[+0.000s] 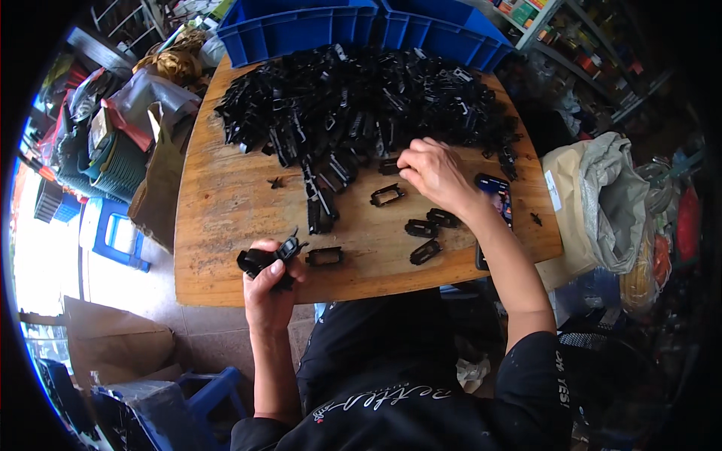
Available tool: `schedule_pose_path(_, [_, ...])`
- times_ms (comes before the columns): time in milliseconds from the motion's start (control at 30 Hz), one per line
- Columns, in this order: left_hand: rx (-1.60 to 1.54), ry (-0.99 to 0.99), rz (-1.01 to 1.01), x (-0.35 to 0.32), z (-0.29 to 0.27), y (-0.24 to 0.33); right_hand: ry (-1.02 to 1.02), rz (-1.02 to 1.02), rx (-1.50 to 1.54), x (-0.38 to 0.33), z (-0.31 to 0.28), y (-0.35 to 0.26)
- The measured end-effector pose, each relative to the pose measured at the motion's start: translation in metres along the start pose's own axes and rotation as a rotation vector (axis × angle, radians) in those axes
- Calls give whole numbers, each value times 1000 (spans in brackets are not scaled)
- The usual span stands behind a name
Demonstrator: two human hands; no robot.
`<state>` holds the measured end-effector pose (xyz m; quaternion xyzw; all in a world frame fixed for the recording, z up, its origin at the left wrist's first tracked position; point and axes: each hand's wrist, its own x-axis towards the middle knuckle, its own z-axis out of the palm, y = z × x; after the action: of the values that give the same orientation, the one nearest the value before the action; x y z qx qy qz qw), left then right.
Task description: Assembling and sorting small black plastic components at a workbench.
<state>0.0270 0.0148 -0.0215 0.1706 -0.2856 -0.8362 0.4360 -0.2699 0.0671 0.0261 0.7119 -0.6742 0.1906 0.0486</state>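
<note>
My left hand (271, 289), at the table's front left edge, is closed around several black plastic parts (287, 248); the thumb presses over them. Farther off, my right hand (435, 171) has its fingers pinched at the end of a black plastic frame (389, 166) close to the tabletop. Just nearer lies another rectangular black frame (386, 195). Several more lie loose, among them one (426, 252) left of my right forearm and one (325, 256) beside my left hand. A large heap of black plastic parts (353, 105) covers the far half of the table.
Two blue bins (301, 34) stand behind the heap on the wooden table (226, 225). A lit phone (494, 197) lies partly behind my right forearm. A pale sack (594, 195) stands at the right edge. On the left are cardboard (159, 177) and a blue stool (116, 231).
</note>
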Motion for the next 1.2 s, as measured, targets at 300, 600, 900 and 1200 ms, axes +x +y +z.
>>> schedule_pose_path(300, [12, -19, -24, -1, -5, 2, 32, 364, 123, -61, -46, 7])
schedule_pose_path(600, [-4, -73, -43, -2, -3, 1, 53, 787, -168, -115, -65, 109])
schedule_pose_path(900, [30, 3, -17, -2, -1, 2, 63, 894, 125, -138, -82, 107])
schedule_pose_path(1200, [39, -94, -62, -1, -8, 2, 35, 899, -101, -146, -73, 111])
